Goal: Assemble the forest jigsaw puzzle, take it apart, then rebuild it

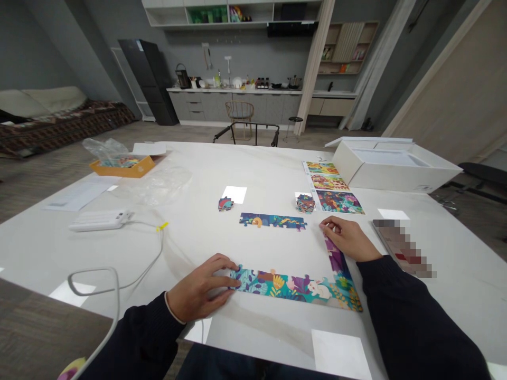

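Observation:
Joined puzzle pieces form an L-shaped border (277, 284) on the white table, along its near side and up its right side. My left hand (204, 287) rests at the left end of the bottom row, fingers spread and touching it. At the top of the right column is my right hand (348, 237), thumb and fingertips pinched together over the end of the column; whatever they hold is too small to make out. A separate joined strip (273, 221) lies farther back. Behind it are a small pile of pieces (226, 204) and a taller stack (305, 203).
Picture sheets (330, 182) and a white open box (396, 166) stand back right, a flat pixelated item (400, 248) right. At left are an orange tray (127, 168), plastic wrap, paper and a power bank (101, 220) with a cable.

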A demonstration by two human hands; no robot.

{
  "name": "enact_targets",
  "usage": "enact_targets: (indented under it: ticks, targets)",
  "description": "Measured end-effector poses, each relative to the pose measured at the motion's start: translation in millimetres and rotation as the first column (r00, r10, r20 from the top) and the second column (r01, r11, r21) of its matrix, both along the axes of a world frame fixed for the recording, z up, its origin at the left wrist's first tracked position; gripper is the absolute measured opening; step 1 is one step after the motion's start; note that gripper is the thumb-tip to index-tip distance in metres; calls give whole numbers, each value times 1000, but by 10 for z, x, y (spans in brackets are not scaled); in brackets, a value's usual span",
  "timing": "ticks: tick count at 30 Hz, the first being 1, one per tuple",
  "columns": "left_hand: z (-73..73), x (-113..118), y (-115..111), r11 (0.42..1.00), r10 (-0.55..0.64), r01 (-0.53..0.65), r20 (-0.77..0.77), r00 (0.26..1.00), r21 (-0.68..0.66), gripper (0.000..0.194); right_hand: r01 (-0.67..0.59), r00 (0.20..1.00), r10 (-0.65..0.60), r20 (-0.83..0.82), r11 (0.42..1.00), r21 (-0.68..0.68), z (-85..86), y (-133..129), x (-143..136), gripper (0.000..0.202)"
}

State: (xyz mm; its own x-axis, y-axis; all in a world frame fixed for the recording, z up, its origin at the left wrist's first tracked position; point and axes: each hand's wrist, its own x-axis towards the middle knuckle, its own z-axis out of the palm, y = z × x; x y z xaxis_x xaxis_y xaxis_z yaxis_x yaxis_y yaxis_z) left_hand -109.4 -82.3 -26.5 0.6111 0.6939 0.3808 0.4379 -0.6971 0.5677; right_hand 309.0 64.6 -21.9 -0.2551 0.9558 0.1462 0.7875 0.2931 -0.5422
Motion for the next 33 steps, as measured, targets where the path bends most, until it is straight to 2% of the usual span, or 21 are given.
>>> enact_targets:
  ticks: [10, 16, 25, 29, 31, 33]
  targets:
    - [5, 6, -5, 1000, 19, -19, 18, 1000, -1, 33, 1, 1000, -1, -5, 1000, 3, 19, -2, -8, 28]
    - [-9, 1, 1, 999, -5, 6, -24, 1000, 32, 32, -8, 1000, 8, 4, 1000, 9, 26, -10, -11, 28]
    - [44, 26, -1, 996, 9, -3, -66, 998, 84, 32, -12, 1000, 12, 0, 1000, -6, 23, -7, -8, 28]
    - [64, 24, -49, 998, -5, 8, -56, 998, 57, 33, -3, 1000, 4, 10, 1000, -12, 38, -13, -14, 29]
    - [79, 9, -34, 999, 24, -24, -18, 1000, 26, 34, -3, 1000, 3, 10, 1000, -13, 36, -11, -11, 29]
    - [92, -20, 78, 993, 118, -119, 44, 992, 10, 33, -2, 1000, 2, 13, 1000, -16, 34, -7, -8, 29]
